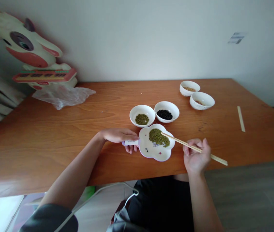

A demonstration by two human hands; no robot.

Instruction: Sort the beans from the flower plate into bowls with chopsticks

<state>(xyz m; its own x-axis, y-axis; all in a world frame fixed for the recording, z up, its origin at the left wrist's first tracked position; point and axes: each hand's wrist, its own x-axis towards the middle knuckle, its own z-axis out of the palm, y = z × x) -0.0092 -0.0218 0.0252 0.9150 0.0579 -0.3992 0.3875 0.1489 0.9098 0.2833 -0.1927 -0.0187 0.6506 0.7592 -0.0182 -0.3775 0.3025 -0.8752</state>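
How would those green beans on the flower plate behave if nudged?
Small and rounded, the green beans would probably roll and scatter. They look smooth, so likely slippery between the chopsticks. The left hand steadying the flower plate suggests it slides easily.

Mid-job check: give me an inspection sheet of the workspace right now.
Surface: wooden table, dry-looking.
Job's things: flower-shaped plate with a pile of green beans; bowl of green beans; bowl of black beans; chopsticks.
Clutter: two more bowls far right; pale strip; plastic bag.
Grippers: left hand grips the plate's rim; right hand holds the chopsticks, tips at the pile.
Cables: white cable below the table edge.
Surroundings: pale wall; cow figure at the far left corner.
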